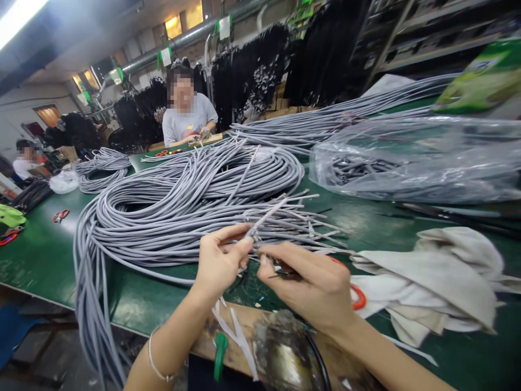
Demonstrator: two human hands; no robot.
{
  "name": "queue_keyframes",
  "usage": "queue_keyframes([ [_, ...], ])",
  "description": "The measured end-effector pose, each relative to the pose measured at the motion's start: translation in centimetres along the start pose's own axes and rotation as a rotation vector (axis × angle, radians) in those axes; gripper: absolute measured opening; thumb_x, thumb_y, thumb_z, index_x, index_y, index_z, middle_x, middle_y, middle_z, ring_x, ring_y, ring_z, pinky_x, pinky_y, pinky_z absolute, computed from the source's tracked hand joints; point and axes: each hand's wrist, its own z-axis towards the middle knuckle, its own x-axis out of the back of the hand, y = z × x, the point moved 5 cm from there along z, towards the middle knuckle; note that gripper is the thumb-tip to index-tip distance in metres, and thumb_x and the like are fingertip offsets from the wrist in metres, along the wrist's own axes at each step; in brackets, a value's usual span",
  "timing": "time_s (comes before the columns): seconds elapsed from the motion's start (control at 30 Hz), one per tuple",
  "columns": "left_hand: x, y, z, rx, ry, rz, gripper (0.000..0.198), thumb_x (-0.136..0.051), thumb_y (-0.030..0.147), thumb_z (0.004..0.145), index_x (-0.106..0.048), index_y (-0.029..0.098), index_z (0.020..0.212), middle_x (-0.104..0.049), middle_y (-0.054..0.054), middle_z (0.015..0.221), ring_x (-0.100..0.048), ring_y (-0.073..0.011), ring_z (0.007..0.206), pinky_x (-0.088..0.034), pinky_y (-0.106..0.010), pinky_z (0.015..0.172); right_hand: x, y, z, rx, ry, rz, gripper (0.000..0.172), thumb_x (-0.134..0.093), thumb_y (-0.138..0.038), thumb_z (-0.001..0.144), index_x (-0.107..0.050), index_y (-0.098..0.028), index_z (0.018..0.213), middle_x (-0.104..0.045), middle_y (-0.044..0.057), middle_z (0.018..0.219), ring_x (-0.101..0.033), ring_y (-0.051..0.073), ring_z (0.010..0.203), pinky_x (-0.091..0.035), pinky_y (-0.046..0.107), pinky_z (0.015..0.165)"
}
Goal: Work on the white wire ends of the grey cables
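Observation:
My left hand (226,260) is closed around the end of a grey cable, and a pale, whitish strand (271,213) rises from its fingertips. Just to the right, my right hand (309,279) is pinched close to those fingertips. What it grips is hidden, though a thin dark tip shows below its thumb. Behind both hands lies a large coil of grey cables (163,217), with frayed, pale ends (309,222) pointing right. Red scissor handles (359,297) show partly from behind my right hand.
Off-white cloths (443,277) lie at right, before a clear plastic bag (423,157) of dark parts. A lumpy, dark object (285,347) and a green clip-like piece (220,355) sit on a board near me. Across the green table (44,258) works another person (189,114).

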Motion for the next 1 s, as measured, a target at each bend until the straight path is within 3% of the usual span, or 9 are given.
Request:
queue_keyframes([
  [0.1,-0.2,0.2,0.1,0.101,-0.094,-0.160,0.044,-0.082,0.030,0.049,-0.071,0.010,0.087,-0.066,-0.004,0.067,-0.031,0.0010,0.037,-0.020,-0.017,0.037,-0.3,-0.3,-0.1,0.077,-0.016,-0.001,0.020,-0.046,-0.006,0.076,-0.058,-0.020,0.071,-0.061,-0.002,0.054,-0.058,0.009,0.046,-0.042,0.019,0.046],
  [0.3,-0.4,-0.1,-0.1,0.249,-0.136,-0.193,0.043,-0.086,0.034,0.043,-0.068,0.008,0.072,-0.054,0.003,0.050,-0.028,0.0027,0.033,-0.009,-0.017,0.037,0.1,-1.2,-0.7,0.244,-0.099,0.171,0.019,-0.050,-0.004,0.073,-0.056,-0.022,0.069,-0.058,-0.004,0.050,-0.053,0.008,0.042,-0.041,0.021,0.046],
  [0.47,0.4,0.1,0.5,0.192,-0.003,-0.202,0.050,-0.086,0.036,0.041,-0.064,0.009,0.076,-0.051,0.006,0.053,-0.026,0.0032,0.035,-0.007,-0.015,0.037,0.2,-2.5,-1.6,0.294,-0.175,0.428,0.017,-0.049,-0.008,0.075,-0.055,-0.023,0.071,-0.054,-0.005,0.048,-0.048,0.008,0.039,-0.038,0.022,0.043],
  [0.53,0.5,0.1,0.6,0.168,0.008,-0.179,0.052,-0.086,0.037,0.042,-0.062,0.009,0.079,-0.051,0.006,0.053,-0.026,0.0029,0.035,-0.008,-0.015,0.037,0.5,-2.1,-1.5,0.211,-0.094,0.392,0.017,-0.049,-0.007,0.076,-0.055,-0.023,0.074,-0.056,-0.004,0.052,-0.051,0.008,0.043,-0.040,0.022,0.045],
  [0.6,0.2,0.0,0.5,0.161,-0.040,-0.127,0.054,-0.085,0.039,0.044,-0.061,0.010,0.083,-0.051,0.006,0.051,-0.026,0.0021,0.034,-0.009,-0.015,0.037,0.7,-0.5,-1.0,-0.033,0.010,0.269,0.012,-0.053,-0.010,0.077,-0.055,-0.022,0.079,-0.058,-0.004,0.057,-0.051,0.008,0.043,-0.040,0.020,0.044],
  [0.7,-0.5,0.0,0.2,0.121,-0.107,-0.038,0.054,-0.081,0.045,0.050,-0.059,0.011,0.085,-0.043,0.010,0.043,-0.022,0.0010,0.033,-0.009,-0.016,0.036,0.2,1.7,-0.4,-0.354,-0.016,0.225,0.007,-0.062,-0.025,0.077,-0.057,-0.020,0.079,-0.059,-0.003,0.060,-0.043,0.006,0.037,-0.033,0.020,0.034],
  [0.77,-0.6,0.1,0.1,0.076,-0.111,0.015,0.053,-0.079,0.049,0.052,-0.057,0.012,0.084,-0.039,0.011,0.039,-0.021,0.0004,0.034,-0.009,-0.016,0.036,-0.4,1.6,0.1,-0.356,-0.108,0.292,0.009,-0.060,-0.026,0.078,-0.058,-0.019,0.072,-0.059,-0.002,0.059,-0.046,0.007,0.040,-0.035,0.020,0.036],
  [0.9,-0.4,0.2,0.1,0.062,-0.119,0.077,0.055,-0.077,0.054,0.053,-0.056,0.014,0.085,-0.039,0.011,0.041,-0.022,-0.0010,0.034,-0.011,-0.017,0.036,-0.4,0.7,0.4,-0.259,-0.148,0.434,0.019,-0.052,-0.017,0.081,-0.060,-0.019,0.063,-0.055,-0.001,0.055,-0.048,0.008,0.048,-0.038,0.020,0.045],
  [1.0,-0.2,0.2,0.1,0.048,-0.122,0.097,0.056,-0.075,0.057,0.053,-0.056,0.013,0.082,-0.037,0.011,0.041,-0.021,-0.0016,0.035,-0.011,-0.018,0.036,-0.4,1.5,0.1,-0.430,-0.161,0.609,0.022,-0.056,-0.022,0.079,-0.058,-0.019,0.057,-0.051,-0.002,0.051,-0.044,0.008,0.045,-0.035,0.021,0.042],
])
